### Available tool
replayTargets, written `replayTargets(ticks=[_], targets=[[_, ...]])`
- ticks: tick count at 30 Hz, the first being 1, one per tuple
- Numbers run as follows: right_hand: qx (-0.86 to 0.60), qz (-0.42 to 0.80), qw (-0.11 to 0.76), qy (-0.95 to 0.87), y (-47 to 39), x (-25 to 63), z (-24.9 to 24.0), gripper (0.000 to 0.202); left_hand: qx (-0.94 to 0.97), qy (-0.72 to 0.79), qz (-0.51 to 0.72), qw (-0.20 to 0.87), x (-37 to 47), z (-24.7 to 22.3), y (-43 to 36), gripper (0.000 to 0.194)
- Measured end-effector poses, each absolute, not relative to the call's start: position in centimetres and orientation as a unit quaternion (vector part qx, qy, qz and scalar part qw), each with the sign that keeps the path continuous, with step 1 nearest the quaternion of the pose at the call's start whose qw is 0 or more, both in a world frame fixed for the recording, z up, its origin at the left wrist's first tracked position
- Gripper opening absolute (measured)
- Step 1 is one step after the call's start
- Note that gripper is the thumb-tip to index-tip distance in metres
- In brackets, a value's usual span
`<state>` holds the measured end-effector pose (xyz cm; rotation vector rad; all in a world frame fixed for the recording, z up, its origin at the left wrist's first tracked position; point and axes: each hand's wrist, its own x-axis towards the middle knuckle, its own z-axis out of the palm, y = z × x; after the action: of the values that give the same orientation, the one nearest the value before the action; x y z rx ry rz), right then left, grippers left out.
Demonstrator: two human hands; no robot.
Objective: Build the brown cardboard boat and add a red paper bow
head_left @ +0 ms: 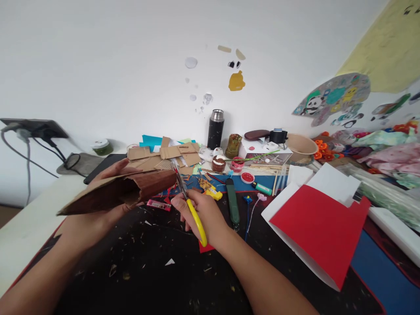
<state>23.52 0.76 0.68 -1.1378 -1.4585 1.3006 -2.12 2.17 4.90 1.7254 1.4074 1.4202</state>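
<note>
My left hand [108, 214] grips a folded piece of cardboard [108, 191] painted brown, raised above the black mat. A hole with a ragged edge shows in its painted face. In my right hand [205, 214] is a pair of scissors [196, 222] with yellow handles, its blades pointing up and away beside the cardboard's right end. Whether the blades touch the cardboard I cannot tell. Beneath the hands lie a pink packet [159, 205] and small paper scraps. A green box cutter [232, 203] rests just right of my right hand.
Cardboard scraps [179, 151] pile up at the back, left of a black thermos [215, 129]. Paint jars [218, 163] stand in front of a white box [267, 153]. Red paper [320, 227] lies at the right. Cables [29, 151] hang from a wall socket at the left.
</note>
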Motion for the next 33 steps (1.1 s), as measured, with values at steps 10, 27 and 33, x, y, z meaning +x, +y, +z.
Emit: replayTargets(ticks=[10, 27, 33], targets=[[-0.489, 0.5, 0.358, -0.619, 0.98, 23.86, 0.92, 0.046, 0.695, 0.48, 0.493, 0.208, -3.2, 3.92, 2.82, 0.065], [-0.495, 0.475, 0.359, -0.632, 0.89, 23.73, 1.08, 0.047, 0.677, 0.517, 0.484, 0.199, -3.23, 4.06, 2.71, 0.074], [-0.504, 0.447, 0.349, -0.652, 1.1, 23.62, 0.76, 0.045, 0.676, 0.529, 0.476, 0.194, -3.17, 3.88, 2.72, 0.081]])
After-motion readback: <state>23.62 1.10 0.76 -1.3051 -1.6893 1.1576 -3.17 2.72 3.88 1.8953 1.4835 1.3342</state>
